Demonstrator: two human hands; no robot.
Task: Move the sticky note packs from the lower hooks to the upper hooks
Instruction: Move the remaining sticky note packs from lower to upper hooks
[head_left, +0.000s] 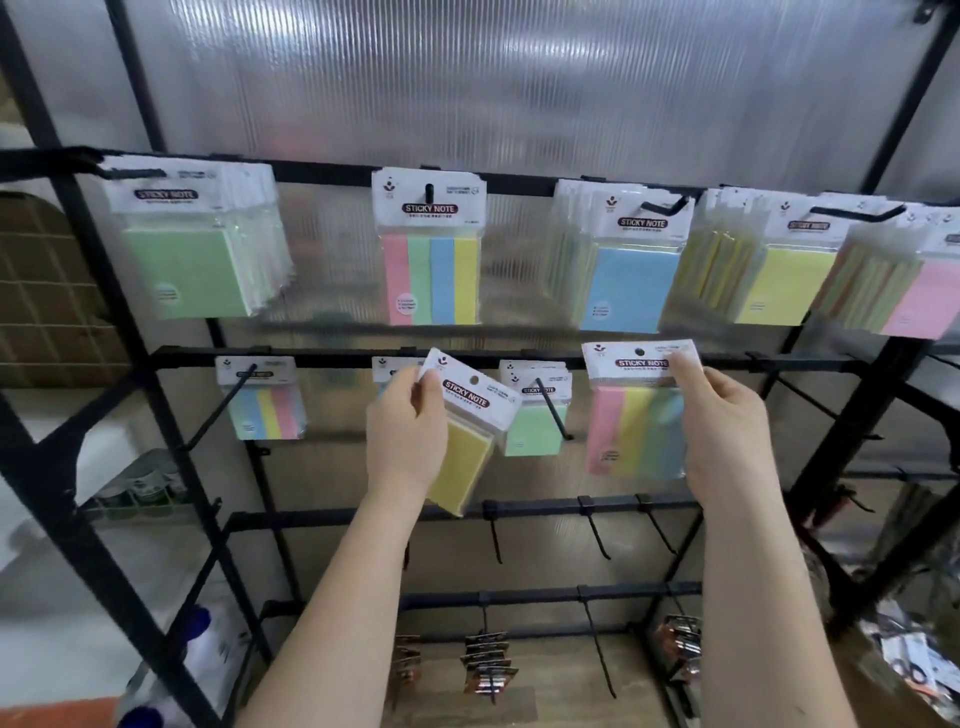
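A single head-worn wide-angle camera looks forward and slightly upward at a black metal display rack (332, 356) backed by a ribbed translucent plastic sheet (519, 78). It sits close, at arm's reach. Both forearms rise from the bottom edge, the left hand (405, 436) and right hand (722, 415) near frame centre. Straight bars bow toward the edges.

Left hand (405, 431) is pinching a tilted yellow pack (467, 447) by its header card. Right hand (722, 415) is holding a striped pack (636, 415) upright, off any hook. Packed upper hooks (670, 205) are hanging above; lower hooks (553, 410) are carrying few.
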